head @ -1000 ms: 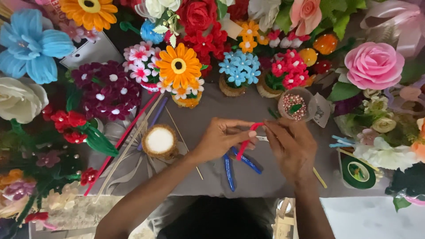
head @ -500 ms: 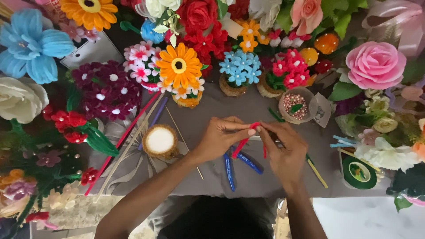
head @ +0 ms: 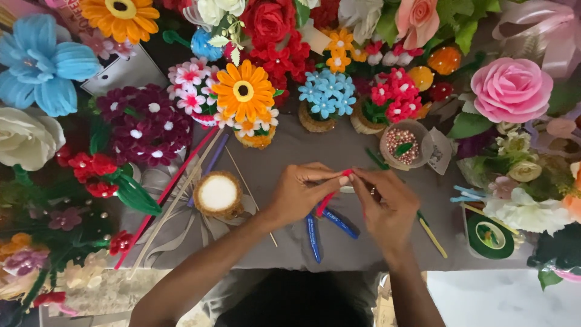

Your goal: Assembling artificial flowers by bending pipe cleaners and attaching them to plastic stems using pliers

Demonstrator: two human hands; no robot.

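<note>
Left hand (head: 301,195) and right hand (head: 382,203) meeting above the grey desk (head: 290,151), fingers of both pinching a red pipe cleaner (head: 330,197), blue pens (head: 327,225) just below it, small round pot (head: 218,194) left of it

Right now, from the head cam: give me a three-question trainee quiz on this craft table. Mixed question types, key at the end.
1. True or false: both hands pinch the red pipe cleaner between them.
2. Multiple choice: What lies on the grey cloth just under the left hand? A) scissors B) two blue pens C) a glue gun
3. Fill in: The small bowl of pink beads sits beyond the ____ hand.

Key
1. True; the fingertips of both hands meet on it.
2. B
3. right
</note>
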